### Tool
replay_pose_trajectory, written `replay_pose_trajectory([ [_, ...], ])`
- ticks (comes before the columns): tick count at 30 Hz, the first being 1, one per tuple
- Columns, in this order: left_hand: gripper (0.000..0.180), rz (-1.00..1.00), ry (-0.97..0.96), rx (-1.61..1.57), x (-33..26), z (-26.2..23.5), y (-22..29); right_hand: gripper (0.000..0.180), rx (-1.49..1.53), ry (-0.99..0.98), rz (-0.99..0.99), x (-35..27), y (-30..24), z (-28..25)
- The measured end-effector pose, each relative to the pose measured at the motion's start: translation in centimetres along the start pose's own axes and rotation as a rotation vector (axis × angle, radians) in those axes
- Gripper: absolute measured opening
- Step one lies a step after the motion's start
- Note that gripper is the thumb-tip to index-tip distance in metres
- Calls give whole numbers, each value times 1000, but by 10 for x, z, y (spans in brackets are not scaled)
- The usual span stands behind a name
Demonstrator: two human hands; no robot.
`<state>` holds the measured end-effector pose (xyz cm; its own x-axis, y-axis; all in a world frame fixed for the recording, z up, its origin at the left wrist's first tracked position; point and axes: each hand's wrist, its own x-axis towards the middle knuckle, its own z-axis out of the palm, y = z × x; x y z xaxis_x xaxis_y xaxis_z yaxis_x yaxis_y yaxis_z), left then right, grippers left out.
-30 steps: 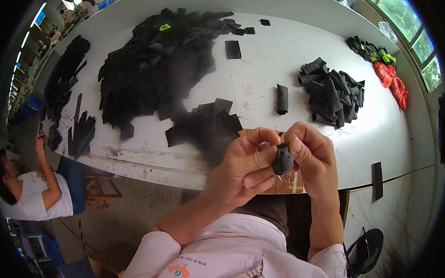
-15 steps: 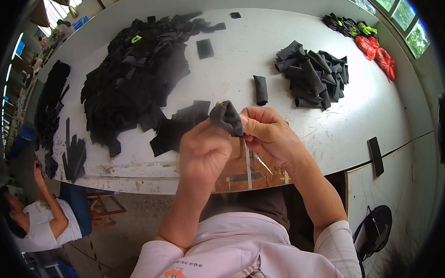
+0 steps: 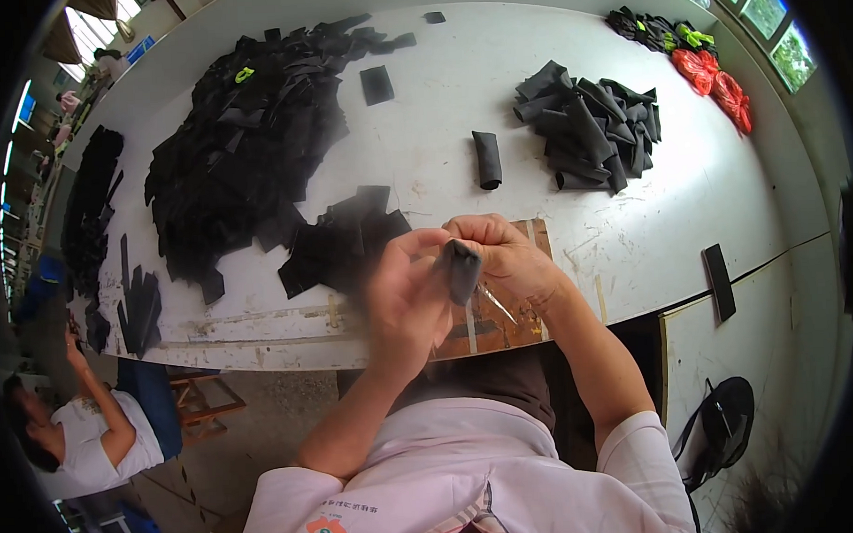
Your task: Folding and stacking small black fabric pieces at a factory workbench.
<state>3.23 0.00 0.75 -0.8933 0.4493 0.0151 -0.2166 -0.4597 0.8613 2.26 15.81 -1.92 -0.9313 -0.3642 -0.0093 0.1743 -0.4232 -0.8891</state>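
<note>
Between my hands, over the table's front edge, is a small folded piece of black fabric (image 3: 463,273). My right hand (image 3: 509,261) pinches it with thumb and bent fingers. From under that hand sticks a slim, pointed metal tool (image 3: 498,303); its other end is hidden. My left hand (image 3: 407,300), partly smeared by motion, curls round the fabric's left side, its fingertips close to those of the right. Just beyond my hands lies a single rolled black fabric tube (image 3: 487,160). To its right is a heap of similar black tubes (image 3: 593,124).
A large pile of flat black pieces (image 3: 244,146) covers the table's left half. Red plastic bags (image 3: 711,80) lie at the far right. A black strip (image 3: 718,282) rests by the right table seam. At the left, a seated person (image 3: 103,423) works nearby.
The fabric has come down toward me and turned, looking narrower now. My left hand has shifted right, nearer the right hand. The view has tilted slightly.
</note>
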Motion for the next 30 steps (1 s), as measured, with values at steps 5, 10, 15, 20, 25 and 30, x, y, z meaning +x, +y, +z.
replay_pose_trajectory([
  [5, 41, 236, 76, 371, 8, -23, -23, 28, -21, 115, -5, 5, 17, 0],
  [10, 15, 461, -46, 573, 21, -14, 1, 32, -458, 298, -196, -2, 4, 6],
  [15, 14, 542, -36, 403, 17, -7, 9, 42, -1342, 235, -533, -16, -49, 49],
  [20, 13, 561, 1, 406, 17, -6, 8, 39, -1458, 147, -343, -17, -41, 37],
  [25, 13, 638, -9, 517, 23, -6, 6, 34, -1423, 112, -234, -13, -32, 32],
  [30, 18, 417, -19, 194, 21, -15, 4, 34, -1541, 42, -140, -13, -20, 27],
])
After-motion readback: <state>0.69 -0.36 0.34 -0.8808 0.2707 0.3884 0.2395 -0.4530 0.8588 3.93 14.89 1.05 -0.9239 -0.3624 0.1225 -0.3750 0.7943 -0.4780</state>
